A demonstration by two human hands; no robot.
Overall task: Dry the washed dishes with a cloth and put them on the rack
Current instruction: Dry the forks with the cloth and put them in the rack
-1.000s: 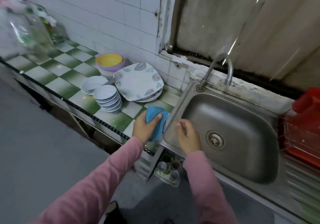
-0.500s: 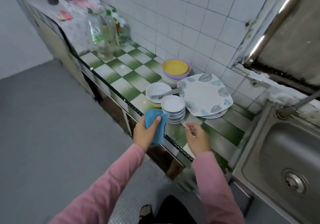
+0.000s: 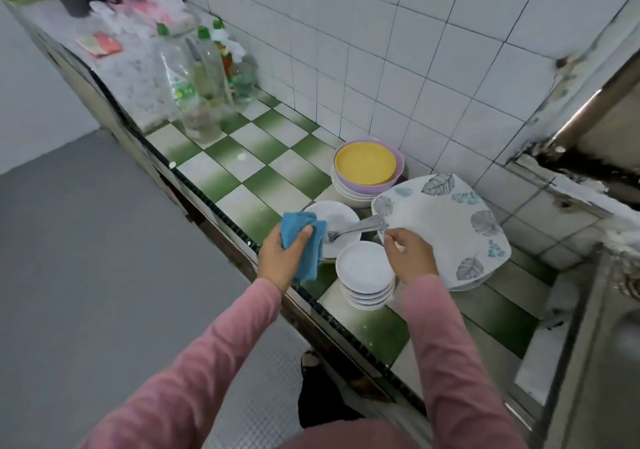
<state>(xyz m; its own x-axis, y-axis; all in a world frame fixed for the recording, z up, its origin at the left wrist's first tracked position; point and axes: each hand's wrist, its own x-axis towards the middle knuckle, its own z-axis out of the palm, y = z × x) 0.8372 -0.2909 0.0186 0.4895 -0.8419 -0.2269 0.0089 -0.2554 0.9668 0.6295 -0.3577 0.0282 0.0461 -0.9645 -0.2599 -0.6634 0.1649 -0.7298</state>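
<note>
The person stands at the green-and-white checked tabletop [image 3: 270,180], both arms in pink sleeves reaching over its front edge. The left hand [image 3: 278,259] grips a bunched blue cloth [image 3: 298,232], with the fingers wrapped round it and the thumb pressed on top. The cloth hangs just in front of a shallow white bowl [image 3: 337,214]. A couple of forks [image 3: 353,229] lie in that bowl, their handles pointing right towards the big plates.

The right hand [image 3: 412,256] hovers above a stack of small white plates [image 3: 360,265] near the tabletop's front edge. Its fingers are curled and the thumb and forefinger sit close together near the fork handles. I cannot tell whether they pinch anything or touch the forks.

Just right of the bowl and the small stack lies a pile of large square plates with a leaf print [image 3: 450,226]. Behind the bowl, against the white tiled wall, is a stack of bowls with a purple bowl [image 3: 398,171] near the top and a yellow bowl [image 3: 363,163] nested inside it.

Further left along the wall stand several clear bottles [image 3: 204,77] with green caps. At the far right the steel rim of a sink [image 3: 595,362] shows.
</note>
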